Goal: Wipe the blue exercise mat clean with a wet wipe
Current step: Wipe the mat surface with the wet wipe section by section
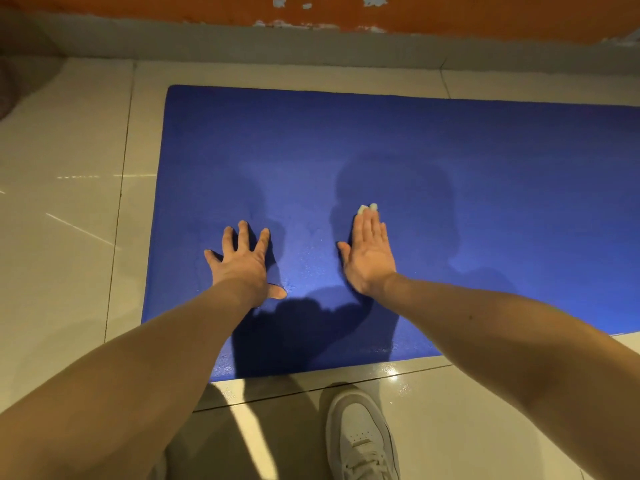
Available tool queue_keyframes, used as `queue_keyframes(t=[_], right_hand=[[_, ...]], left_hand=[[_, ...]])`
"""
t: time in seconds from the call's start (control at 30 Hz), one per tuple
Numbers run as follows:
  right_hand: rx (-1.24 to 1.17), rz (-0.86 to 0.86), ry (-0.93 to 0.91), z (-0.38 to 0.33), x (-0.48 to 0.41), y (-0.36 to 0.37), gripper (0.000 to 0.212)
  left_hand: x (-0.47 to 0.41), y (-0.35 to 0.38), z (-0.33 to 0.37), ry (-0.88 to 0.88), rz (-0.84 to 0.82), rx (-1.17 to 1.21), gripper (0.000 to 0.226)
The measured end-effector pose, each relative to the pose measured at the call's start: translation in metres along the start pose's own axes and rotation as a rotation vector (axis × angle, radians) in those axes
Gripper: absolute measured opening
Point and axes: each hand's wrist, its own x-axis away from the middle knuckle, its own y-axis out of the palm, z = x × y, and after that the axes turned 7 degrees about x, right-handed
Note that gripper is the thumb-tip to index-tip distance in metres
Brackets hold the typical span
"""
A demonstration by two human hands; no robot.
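Note:
The blue exercise mat [346, 140] lies flat on a tiled floor and runs out of view to the right. My left hand [242, 261] rests palm down on the mat with its fingers spread. My right hand [369, 254] lies flat on the mat to the right of it, fingers straight and together. A small white wet wipe [367, 207] peeks out from under the right fingertips, pressed against the mat. Most of the wipe is hidden beneath the hand.
Glossy cream floor tiles [69, 202] surround the mat on the left and near side. A grey skirting and an orange wall [415, 15] run along the far edge. My white sneaker [362, 441] stands on the tiles just before the mat's near edge.

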Motion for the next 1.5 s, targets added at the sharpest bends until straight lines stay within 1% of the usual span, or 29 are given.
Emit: queue_keyframes(t=[0.07,0.13,0.2,0.23,0.27,0.3,0.33,0.4,0.5,0.57,0.6,0.63,0.67,0.77,0.83,0.9,0.93,0.97,1.07,1.13,1.2,1.23,1.3,1.33,1.37,1.43,1.47,1.5], right_hand=[[-0.011,0.029,-0.138,-0.032,0.009,0.011,0.075],[0.06,0.069,-0.293,-0.054,0.015,0.021,0.075],[0.162,0.098,-0.446,-0.054,0.014,0.023,0.071],[0.208,0.093,-0.504,-0.046,0.011,0.02,0.069],[0.197,0.083,-0.537,-0.035,0.007,0.014,0.069],[0.155,0.062,-0.531,-0.022,0.0,0.01,0.069],[0.117,0.048,-0.483,-0.01,-0.009,0.004,0.07],[0.119,0.061,-0.304,0.016,-0.028,-0.007,0.074],[0.122,0.008,-0.001,0.032,-0.048,-0.021,0.074],[0.088,0.001,0.097,0.019,-0.052,-0.023,0.075],[0.072,0.009,0.099,0.005,-0.049,-0.021,0.075],[0.072,0.033,0.063,-0.01,-0.046,-0.015,0.075],[0.067,0.048,-0.009,-0.027,-0.04,-0.008,0.075],[-0.058,0.033,-0.261,-0.062,-0.026,0.005,0.075],[0.012,0.061,-0.399,-0.059,-0.026,0.006,0.075],[0.106,0.081,-0.487,-0.035,-0.038,-0.001,0.072],[0.12,0.08,-0.48,-0.02,-0.046,-0.008,0.072],[0.124,0.075,-0.424,-0.005,-0.054,-0.015,0.072],[0.15,0.042,-0.128,0.029,-0.077,-0.032,0.071],[0.139,0.023,-0.002,0.025,-0.084,-0.036,0.073],[0.078,0.044,0.036,0.001,-0.084,-0.032,0.074],[0.042,0.049,0.005,-0.015,-0.081,-0.027,0.075],[-0.039,0.063,-0.118,-0.049,-0.071,-0.016,0.076],[-0.039,0.078,-0.211,-0.061,-0.066,-0.012,0.075],[0.013,0.096,-0.306,-0.067,-0.062,-0.008,0.073],[0.133,0.115,-0.466,-0.059,-0.066,-0.009,0.07],[0.135,0.115,-0.513,-0.048,-0.073,-0.013,0.069],[0.123,0.095,-0.52,-0.036,-0.082,-0.017,0.069]], left_hand=[[-0.001,-0.001,-0.001,-0.003,-0.006,-0.013,0.128],[-0.003,-0.003,-0.003,0.002,0.032,-0.003,0.113],[-0.005,-0.004,-0.006,0.032,0.143,0.002,0.092],[-0.007,-0.004,-0.008,0.042,0.205,0.004,0.086],[-0.01,-0.006,-0.009,0.044,0.25,0.013,0.086],[-0.014,-0.008,-0.01,0.036,0.27,0.028,0.091],[-0.019,-0.011,-0.012,0.028,0.271,0.04,0.098],[-0.029,-0.019,-0.015,0.033,0.254,0.052,0.109],[-0.045,-0.036,-0.019,0.01,0.251,0.112,0.11],[-0.054,-0.044,-0.019,-0.032,0.218,0.115,0.113],[-0.058,-0.046,-0.019,-0.051,0.19,0.115,0.115],[-0.06,-0.046,-0.018,-0.069,0.164,0.125,0.116],[-0.062,-0.046,-0.018,-0.083,0.144,0.138,0.117],[-0.062,-0.045,-0.016,-0.091,0.131,0.142,0.116],[-0.062,-0.045,-0.016,-0.094,0.14,0.137,0.115],[-0.064,-0.046,-0.015,-0.096,0.136,0.138,0.115],[-0.065,-0.047,-0.015,-0.095,0.132,0.138,0.116],[-0.066,-0.046,-0.016,-0.096,0.126,0.141,0.116],[-0.067,-0.047,-0.016,-0.1,0.117,0.143,0.117],[-0.066,-0.049,-0.015,-0.103,0.115,0.139,0.118],[-0.067,-0.05,-0.013,-0.107,0.108,0.145,0.118],[-0.067,-0.05,-0.013,-0.112,0.106,0.148,0.119],[-0.068,-0.052,-0.013,-0.118,0.102,0.152,0.119],[-0.069,-0.053,-0.013,-0.121,0.099,0.157,0.118],[-0.07,-0.054,-0.013,-0.123,0.101,0.159,0.117],[-0.072,-0.056,-0.012,-0.118,0.132,0.163,0.11],[-0.074,-0.057,-0.012,-0.114,0.16,0.175,0.104],[-0.076,-0.058,-0.011,-0.117,0.195,0.192,0.098]])
